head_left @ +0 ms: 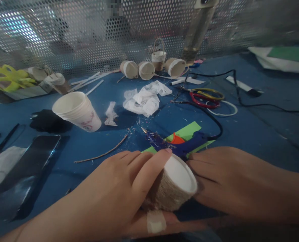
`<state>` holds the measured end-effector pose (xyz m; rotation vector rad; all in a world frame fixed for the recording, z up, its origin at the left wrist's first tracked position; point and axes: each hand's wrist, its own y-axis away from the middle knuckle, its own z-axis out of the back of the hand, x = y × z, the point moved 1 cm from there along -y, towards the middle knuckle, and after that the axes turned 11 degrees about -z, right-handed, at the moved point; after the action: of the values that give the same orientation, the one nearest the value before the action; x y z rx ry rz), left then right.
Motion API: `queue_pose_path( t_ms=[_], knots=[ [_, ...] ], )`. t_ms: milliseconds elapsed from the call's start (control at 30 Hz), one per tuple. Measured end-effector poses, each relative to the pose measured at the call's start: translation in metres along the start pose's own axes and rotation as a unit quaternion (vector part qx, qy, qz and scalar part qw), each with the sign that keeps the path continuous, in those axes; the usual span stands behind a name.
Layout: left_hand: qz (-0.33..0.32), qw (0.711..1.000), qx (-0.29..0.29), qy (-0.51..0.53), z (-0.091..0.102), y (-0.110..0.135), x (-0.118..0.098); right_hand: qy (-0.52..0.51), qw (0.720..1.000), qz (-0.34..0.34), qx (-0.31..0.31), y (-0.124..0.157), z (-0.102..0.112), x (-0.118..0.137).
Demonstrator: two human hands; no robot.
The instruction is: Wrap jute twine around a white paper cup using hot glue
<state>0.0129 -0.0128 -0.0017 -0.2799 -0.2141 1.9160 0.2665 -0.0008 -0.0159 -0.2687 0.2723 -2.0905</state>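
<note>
A white paper cup, its outside wrapped in brown twine, lies tilted with its white end up and to the right. My left hand is closed round it, thumb below with a strip of tape, fingers over the top. My right hand is curled against the cup's right side; its fingertips are hidden, so what they pinch cannot be made out. Just beyond both hands a dark blue hot glue gun rests on a green strip, its nozzle pointing left. An orange piece shows beside it.
A loose twine piece, stacked paper cups and crumpled white plastic lie ahead. Small wrapped cups line the perforated screen. A phone and yellow scissors are left; pliers and a black cable right.
</note>
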Motion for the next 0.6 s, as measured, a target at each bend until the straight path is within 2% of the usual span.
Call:
queue_pose_path(
  t_ms=[433, 600],
  knots=[
    [0.001, 1.000, 0.004, -0.002, 0.0004, -0.0009, 0.0010, -0.003, 1.000, 0.004, 0.018, 0.0042, 0.0007, 0.0002],
    [-0.002, 1.000, 0.003, -0.007, 0.0012, -0.0015, 0.0013, -0.006, 1.000, 0.005, 0.007, 0.0050, 0.0014, 0.0001]
  ],
)
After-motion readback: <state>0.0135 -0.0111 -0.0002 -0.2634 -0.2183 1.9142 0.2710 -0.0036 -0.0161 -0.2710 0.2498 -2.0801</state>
